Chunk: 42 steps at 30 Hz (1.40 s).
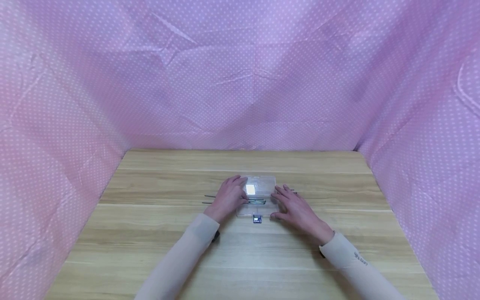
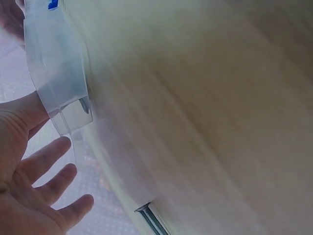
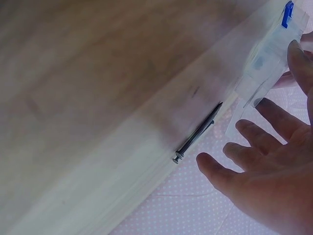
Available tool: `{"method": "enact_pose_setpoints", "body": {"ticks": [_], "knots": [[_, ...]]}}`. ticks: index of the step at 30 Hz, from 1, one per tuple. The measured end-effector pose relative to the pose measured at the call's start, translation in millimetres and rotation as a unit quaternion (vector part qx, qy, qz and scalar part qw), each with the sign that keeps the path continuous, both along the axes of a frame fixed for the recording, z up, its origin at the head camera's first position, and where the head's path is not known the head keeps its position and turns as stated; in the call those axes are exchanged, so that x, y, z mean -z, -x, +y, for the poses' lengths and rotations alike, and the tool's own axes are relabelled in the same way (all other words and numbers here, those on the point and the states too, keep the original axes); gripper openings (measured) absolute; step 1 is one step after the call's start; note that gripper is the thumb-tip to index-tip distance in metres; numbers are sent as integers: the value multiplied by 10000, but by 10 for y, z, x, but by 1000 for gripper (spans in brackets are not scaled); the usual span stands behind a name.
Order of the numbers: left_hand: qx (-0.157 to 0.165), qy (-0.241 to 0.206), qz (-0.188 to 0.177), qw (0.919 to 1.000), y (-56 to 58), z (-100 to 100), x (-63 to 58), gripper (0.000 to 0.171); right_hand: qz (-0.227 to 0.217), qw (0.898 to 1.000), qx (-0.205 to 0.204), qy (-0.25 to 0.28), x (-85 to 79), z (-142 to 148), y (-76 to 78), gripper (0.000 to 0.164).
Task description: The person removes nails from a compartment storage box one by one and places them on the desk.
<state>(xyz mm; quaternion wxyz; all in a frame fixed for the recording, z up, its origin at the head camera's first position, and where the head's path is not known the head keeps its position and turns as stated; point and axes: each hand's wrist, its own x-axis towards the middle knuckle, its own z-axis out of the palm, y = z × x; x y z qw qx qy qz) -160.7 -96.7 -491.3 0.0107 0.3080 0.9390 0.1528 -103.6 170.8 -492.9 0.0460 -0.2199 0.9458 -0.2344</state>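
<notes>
A clear plastic box [image 1: 243, 211] lies on the table with its lid [image 1: 262, 183] folded back and a blue latch [image 1: 257, 219] at its front. Several long metal nails [image 1: 258, 201] lie across the box. At the box's left side is my left hand [image 1: 228, 196], its fingers by the lid's edge and the thumb over the box near the nails. My right hand [image 1: 296, 208] is at the right side, with fingertips at the lid and box edge and the thumb by the front corner. In both wrist views, the fingers are spread and loosely extended beside the clear plastic.
More nails [image 1: 209, 196] stick out on the table left of my left hand. Others [image 3: 198, 132] lie on the wood beyond the right hand. Pink dotted cloth [image 1: 240, 83] encloses the wooden table [image 1: 240, 266] at the back and sides.
</notes>
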Motion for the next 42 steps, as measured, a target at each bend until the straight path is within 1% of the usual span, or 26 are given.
{"method": "enact_pose_setpoints", "body": {"ticks": [7,14,22,29,34,38,42], "knots": [[22,-188,-319,9993,26,5,12,8,74,10000,-53,-5,17,12,0,73],[247,-233,-296,9990,42,24,17,7,69,10000,-64,2,20,19,-3,73],[274,-47,-317,9991,23,17,17,6,109,9999,-62,21,29,23,0,74],[514,26,-96,9986,10,-2,30,6,55,10000,-41,-19,27,20,7,75],[674,-97,-13,9977,14,-13,65,8,22,10000,-43,-68,18,16,13,74],[762,-146,-80,9970,40,13,82,10,15,10000,-45,-85,1,10,12,75],[723,-126,-198,9971,67,49,74,12,15,9999,-49,-101,-10,7,15,75]]}}
